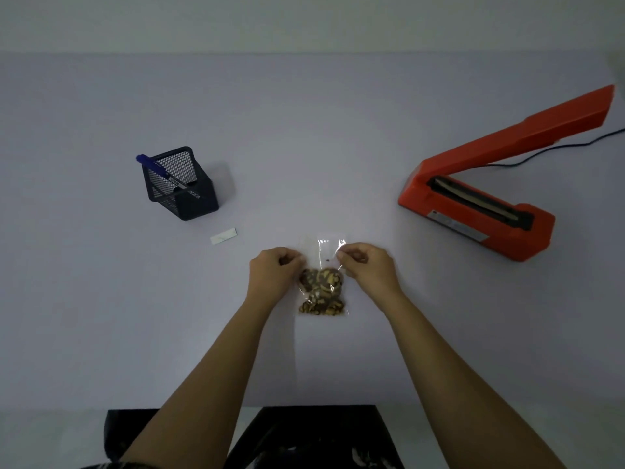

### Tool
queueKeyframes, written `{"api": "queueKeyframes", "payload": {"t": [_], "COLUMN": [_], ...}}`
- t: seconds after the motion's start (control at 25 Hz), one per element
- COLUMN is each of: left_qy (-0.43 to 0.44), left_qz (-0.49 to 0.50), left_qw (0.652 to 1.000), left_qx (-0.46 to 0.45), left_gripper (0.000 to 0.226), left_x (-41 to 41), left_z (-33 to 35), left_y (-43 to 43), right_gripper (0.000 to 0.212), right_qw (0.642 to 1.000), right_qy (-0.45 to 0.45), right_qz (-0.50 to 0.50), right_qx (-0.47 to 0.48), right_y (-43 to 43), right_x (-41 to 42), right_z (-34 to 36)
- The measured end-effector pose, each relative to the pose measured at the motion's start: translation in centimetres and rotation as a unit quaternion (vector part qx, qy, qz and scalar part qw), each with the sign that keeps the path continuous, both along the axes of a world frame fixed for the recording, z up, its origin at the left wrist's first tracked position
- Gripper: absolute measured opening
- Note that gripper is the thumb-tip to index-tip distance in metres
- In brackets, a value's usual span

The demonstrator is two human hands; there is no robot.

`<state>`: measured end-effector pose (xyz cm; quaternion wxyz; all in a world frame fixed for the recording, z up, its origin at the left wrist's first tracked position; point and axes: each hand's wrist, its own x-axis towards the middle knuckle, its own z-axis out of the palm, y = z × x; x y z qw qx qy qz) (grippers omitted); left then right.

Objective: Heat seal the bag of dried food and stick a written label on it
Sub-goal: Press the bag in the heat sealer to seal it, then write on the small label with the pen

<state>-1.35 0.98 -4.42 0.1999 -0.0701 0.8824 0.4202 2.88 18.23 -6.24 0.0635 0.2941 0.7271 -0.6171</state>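
Note:
A small clear plastic bag [323, 287] with brown and yellow dried food in its lower half lies on the table in front of me. My left hand [274, 270] pinches the bag's left edge near the top. At the right edge my right hand [367, 269] pinches the film with curled fingers. The bag's empty upper part sticks out beyond my fingers. An orange heat sealer [490, 198] stands at the right with its arm raised. A small white label [223, 236] lies flat to the left of the bag.
A black mesh pen holder [181, 184] with a blue marker [154, 165] in it stands at the left, behind the label. The sealer's black cord [558, 147] runs off to the right. The pale table [304, 147] ends at a near edge by my body.

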Motion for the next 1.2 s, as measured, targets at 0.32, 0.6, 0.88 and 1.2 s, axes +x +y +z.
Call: {"api": "queueKeyframes", "payload": {"t": [0.32, 0.6, 0.88, 1.2], "left_qy": [0.026, 0.049, 0.129, 0.106], "left_qz": [0.039, 0.046, 0.122, 0.275], "left_qw": [0.999, 0.997, 0.984, 0.953], "left_qx": [-0.020, -0.046, -0.005, 0.069], "left_gripper": [0.010, 0.021, 0.020, 0.073], "left_x": [0.3, 0.8, 0.2, -4.7], "left_z": [-0.1, 0.3, 3.1, 4.9], "left_y": [0.7, 1.1, -2.3, -13.0], "right_gripper": [0.015, 0.024, 0.018, 0.023], "right_qw": [0.992, 0.990, 0.960, 0.909], "right_qy": [0.029, 0.009, 0.128, 0.242], "right_qz": [0.023, 0.063, 0.017, 0.272], "right_qx": [0.120, 0.129, 0.249, 0.203], "right_y": [0.2, 0.5, -0.5, -11.5], "right_x": [-0.4, -1.2, -4.2, -14.9], "right_z": [0.0, 0.7, 4.0, 8.6]}}
